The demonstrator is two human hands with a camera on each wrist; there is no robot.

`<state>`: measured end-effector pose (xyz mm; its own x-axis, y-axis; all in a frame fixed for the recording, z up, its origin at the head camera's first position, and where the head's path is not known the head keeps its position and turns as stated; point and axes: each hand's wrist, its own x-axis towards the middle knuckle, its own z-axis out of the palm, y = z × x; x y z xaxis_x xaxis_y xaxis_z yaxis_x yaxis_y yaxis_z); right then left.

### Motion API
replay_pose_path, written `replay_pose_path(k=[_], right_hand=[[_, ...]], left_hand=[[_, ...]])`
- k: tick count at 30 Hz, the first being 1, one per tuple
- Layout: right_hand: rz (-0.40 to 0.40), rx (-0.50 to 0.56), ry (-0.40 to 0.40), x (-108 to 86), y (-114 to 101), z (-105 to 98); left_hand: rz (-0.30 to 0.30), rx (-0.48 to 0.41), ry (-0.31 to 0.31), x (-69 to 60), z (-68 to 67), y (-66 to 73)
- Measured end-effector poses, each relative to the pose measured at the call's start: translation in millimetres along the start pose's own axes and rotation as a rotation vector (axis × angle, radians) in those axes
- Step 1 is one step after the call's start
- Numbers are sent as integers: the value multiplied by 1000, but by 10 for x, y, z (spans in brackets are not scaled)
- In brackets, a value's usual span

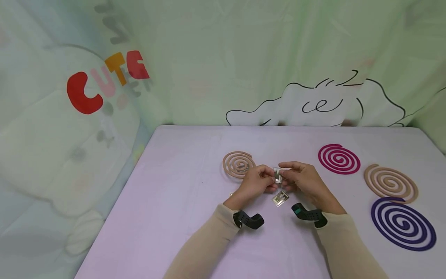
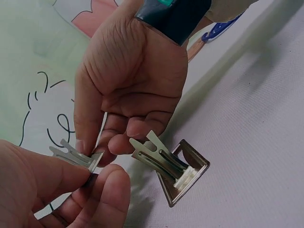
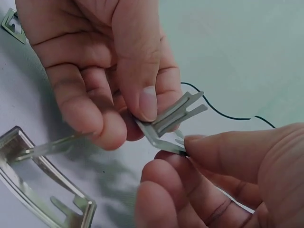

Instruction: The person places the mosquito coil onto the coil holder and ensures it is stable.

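Presently, one clip (image 1: pixel 277 176) is pinched by the left hand (image 1: pixel 254 182) and right hand (image 1: pixel 307 182), near a second clip (image 1: pixel 280 198).

Smooth, shiny metal is seen in the held frame (image 1: pixel 277 176) and in the loose frame (image 1: pixel 280 198) at six o'clock from it. The tabletop (image 1: pixel 167 217) is covered in matt woven cloth. The purple coil (image 1: pixel 404 223) at four o'clock is matt-finished.

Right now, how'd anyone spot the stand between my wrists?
On the tabletop, find the left hand and right hand. Between their wrists lies a pronged metal stand. Unlike the pinched stand, it's on the tabletop; unlike the half-hidden stand leftward, it shows whole.
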<state>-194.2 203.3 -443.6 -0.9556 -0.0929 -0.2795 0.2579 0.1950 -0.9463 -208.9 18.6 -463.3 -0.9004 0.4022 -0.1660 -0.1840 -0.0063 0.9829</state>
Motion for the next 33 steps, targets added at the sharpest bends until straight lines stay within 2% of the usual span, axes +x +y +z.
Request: replay_pose_path(k=[4, 9, 20, 23, 29, 33], right_hand=[[16, -10, 16, 26, 18, -13], [37, 3, 24, 23, 18, -31], [43, 29, -42, 9, 31, -37], [48, 43, -33, 17, 41, -42], [42, 53, -21, 29, 53, -43], [46, 60, -15, 30, 64, -40]], left_hand=[[1, -15, -7, 1, -3, -2], [14, -24, 16, 10, 4, -22], [46, -6, 53, 17, 12, -59], [69, 51, 59, 4, 6, -59], [173, 262, 84, -5, -4, -65], [221, 304, 89, -1, 0, -79]])
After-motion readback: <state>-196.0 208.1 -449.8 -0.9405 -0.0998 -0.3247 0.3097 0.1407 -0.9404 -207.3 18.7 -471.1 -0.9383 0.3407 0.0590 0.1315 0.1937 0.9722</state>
